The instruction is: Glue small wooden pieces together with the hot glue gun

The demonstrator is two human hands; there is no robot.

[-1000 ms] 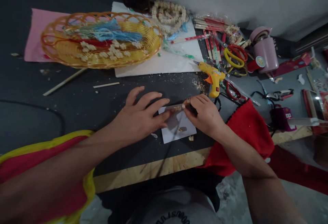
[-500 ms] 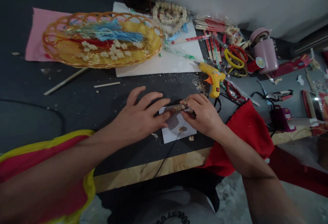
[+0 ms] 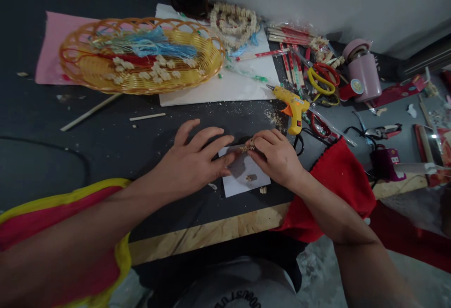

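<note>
My right hand point(image 3: 276, 155) pinches a small cluster of pale wooden bits point(image 3: 246, 148) over the far edge of a white paper point(image 3: 237, 183). My left hand point(image 3: 197, 157) is spread out, fingers apart, with its fingertips beside the left edge of that paper and close to the cluster. One small pale piece point(image 3: 251, 177) rests on the paper. Another small piece point(image 3: 263, 189) lies on the dark table at the paper's near right corner. Part of the cluster is hidden behind my right fingers.
Beyond my hands stands a wicker basket point(image 3: 207, 71) with blue tassels and pale pieces. To the right lie a yellow glue gun point(image 3: 292, 103), scissors point(image 3: 320, 80), pliers point(image 3: 384, 132), a red cloth point(image 3: 338, 181) and a pink bottle point(image 3: 364, 73). Wooden sticks point(image 3: 89, 112) lie left.
My right hand has shifted very slightly, with the cluster turned a little in its fingers. A thin dark line over the paper is gone from there. My left hand stays put.
</note>
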